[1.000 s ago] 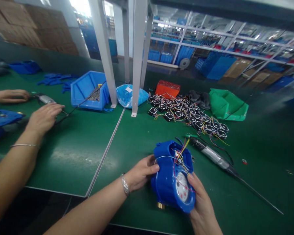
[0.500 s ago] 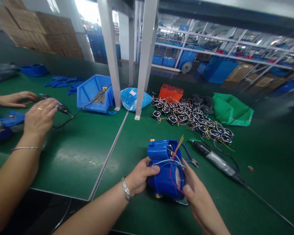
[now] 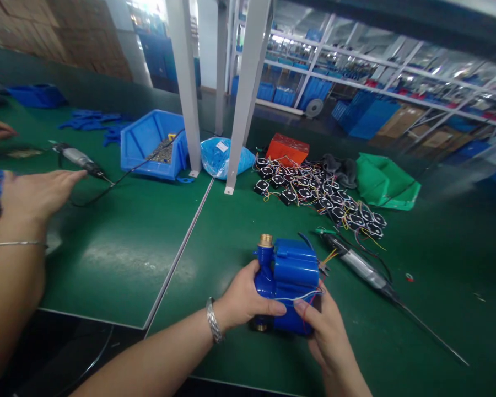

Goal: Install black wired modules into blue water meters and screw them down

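Observation:
I hold a blue water meter body [image 3: 289, 273] over the green table [image 3: 240, 220], brass fitting pointing up. My left hand [image 3: 246, 300] grips its left side, thumb pressed across the front. My right hand [image 3: 320, 331] closes round its right and lower side, fingers over thin coloured wires that trail from the meter. The dial face is turned out of sight.
An electric screwdriver [image 3: 361, 267] with a cable lies right of the meter. Behind it lie several black wired modules [image 3: 314, 193], an orange box [image 3: 287, 149], a green bag [image 3: 386, 182], a blue bag [image 3: 223, 157] and a blue parts bin [image 3: 151, 143]. A co-worker's hand [image 3: 35, 193] reaches at left.
I have turned the meter over so its dial faces away and the brass fitting points up. The co-worker's hand has let go of the other screwdriver and drawn back.

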`<state>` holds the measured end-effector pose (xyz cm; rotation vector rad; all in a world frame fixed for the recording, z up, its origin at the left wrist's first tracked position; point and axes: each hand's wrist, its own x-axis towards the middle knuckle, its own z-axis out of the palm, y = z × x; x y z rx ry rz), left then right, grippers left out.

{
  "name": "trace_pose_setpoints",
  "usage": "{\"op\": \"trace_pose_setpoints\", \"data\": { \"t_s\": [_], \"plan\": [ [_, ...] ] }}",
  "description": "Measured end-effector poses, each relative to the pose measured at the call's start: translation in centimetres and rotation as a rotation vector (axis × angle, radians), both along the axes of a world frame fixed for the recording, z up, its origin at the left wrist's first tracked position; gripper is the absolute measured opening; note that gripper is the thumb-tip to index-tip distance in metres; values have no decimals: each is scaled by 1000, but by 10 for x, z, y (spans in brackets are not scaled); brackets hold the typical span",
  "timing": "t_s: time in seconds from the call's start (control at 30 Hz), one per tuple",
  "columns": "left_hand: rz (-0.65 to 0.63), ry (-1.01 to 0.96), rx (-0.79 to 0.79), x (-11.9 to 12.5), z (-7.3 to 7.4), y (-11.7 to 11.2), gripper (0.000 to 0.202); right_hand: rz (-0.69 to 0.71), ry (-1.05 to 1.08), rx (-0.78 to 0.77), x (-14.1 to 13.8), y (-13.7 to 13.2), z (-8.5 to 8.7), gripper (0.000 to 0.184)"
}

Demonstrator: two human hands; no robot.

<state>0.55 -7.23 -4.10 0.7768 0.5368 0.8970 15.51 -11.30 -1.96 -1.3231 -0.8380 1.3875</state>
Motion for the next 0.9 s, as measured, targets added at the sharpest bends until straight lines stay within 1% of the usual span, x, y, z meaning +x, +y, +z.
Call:
{"op": "trace_pose_setpoints", "data": {
  "t_s": [0.13, 0.23, 0.37, 0.43, 0.53, 0.6, 0.7, 0.8, 0.9],
  "plan": [
    [38, 49, 21, 1, 0, -3, 81, -65, 5, 14, 0, -4, -2, 94],
    [83, 104, 39, 0, 0, -4, 83, -83, -2, 40, 6, -4, -5, 92],
    [102, 132, 104, 0, 0, -7, 83, -8, 90, 38, 21, -4, -16, 72],
    [118, 168, 121, -1, 2, -9, 83, -5, 136, 39, 30, -5, -24, 64],
    [139, 192, 139, -2, 7, -13, 81, -30, 199, 51, 41, -7, -31, 59],
    [162, 209, 186, -3, 9, -15, 81, -1, 224, 49, 44, -8, -32, 56],
    [212, 327, 285, -4, 9, -17, 79, 26, 251, 47, 45, -8, -32, 54],
    [240, 436, 360, -5, 5, -18, 79, -11, 265, 47, 44, -7, -33, 54],
    [244, 454, 396, -5, 3, -18, 80, -52, 245, 55, 42, -7, -34, 51]
  ]
}}
